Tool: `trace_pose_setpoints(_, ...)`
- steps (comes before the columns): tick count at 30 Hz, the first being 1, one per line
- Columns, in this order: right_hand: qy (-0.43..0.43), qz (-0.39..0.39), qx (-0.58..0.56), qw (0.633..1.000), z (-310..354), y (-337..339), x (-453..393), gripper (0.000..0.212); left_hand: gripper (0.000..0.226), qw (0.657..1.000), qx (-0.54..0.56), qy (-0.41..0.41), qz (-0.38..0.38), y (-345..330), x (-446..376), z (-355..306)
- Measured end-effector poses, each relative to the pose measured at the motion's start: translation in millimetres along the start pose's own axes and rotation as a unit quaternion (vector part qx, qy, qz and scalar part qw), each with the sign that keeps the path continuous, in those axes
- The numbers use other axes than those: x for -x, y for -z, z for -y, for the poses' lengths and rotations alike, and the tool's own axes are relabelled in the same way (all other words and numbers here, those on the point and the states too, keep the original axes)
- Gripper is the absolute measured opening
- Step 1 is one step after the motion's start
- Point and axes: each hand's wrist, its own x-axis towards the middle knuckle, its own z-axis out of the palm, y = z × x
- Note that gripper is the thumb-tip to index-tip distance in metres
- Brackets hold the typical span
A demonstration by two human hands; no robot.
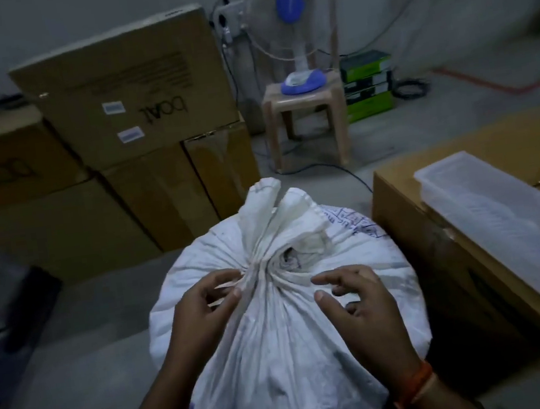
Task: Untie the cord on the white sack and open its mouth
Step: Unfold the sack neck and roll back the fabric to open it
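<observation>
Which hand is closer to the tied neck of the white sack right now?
Left. The left hand is at the gathered neck of the white sack, its fingers pinching what looks like the cord there. The right hand hovers beside the neck, fingers spread, gripping nothing.

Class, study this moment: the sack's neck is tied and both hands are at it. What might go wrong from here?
1. The left hand pinches the cord at the gathered neck; pulling the wrong strand may tighten the knot.
2. The right hand hovers open above the white sack, so a hard tug could tip it.
</observation>
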Motion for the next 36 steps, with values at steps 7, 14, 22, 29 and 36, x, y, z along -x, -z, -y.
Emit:
trace_pose_setpoints(7, -0.129, -0.006, -0.187, 0.974, -8.4, -36.7, -48.6, 0.012, 0.025, 0.990, 0.132, 0.043, -0.028, -0.7, -32.9, 9.4)
trace_pose_setpoints(14, -0.160, -0.030, -0.205, 0.965, -35.6, -71.1, -102.1, 0.016, 0.025, 1.000, 0.028, 0.013, 0.005, -29.0, -103.6, 25.3)
trace_pose_setpoints(22, -0.155, 0.003, -0.138, 0.978, -71.9, -110.0, -130.9, 0.031, 0.033, 0.995, -0.081, -0.009, 0.056, -55.0, -133.3, 44.2)
trace_pose_setpoints(29, -0.132, -0.022, -0.096, 0.986, -76.6, -112.3, -141.0, 0.022, 0.044, 0.999, -0.031, 0.037, 0.018, -49.8, -129.5, 60.6)
trace_pose_setpoints(36, -0.126, -0.014, -0.096, 0.987, -78.3, -106.3, -143.2, 0.026, 0.022, 0.991, 0.104, 0.081, 0.000, -44.1, -126.3, 69.5)
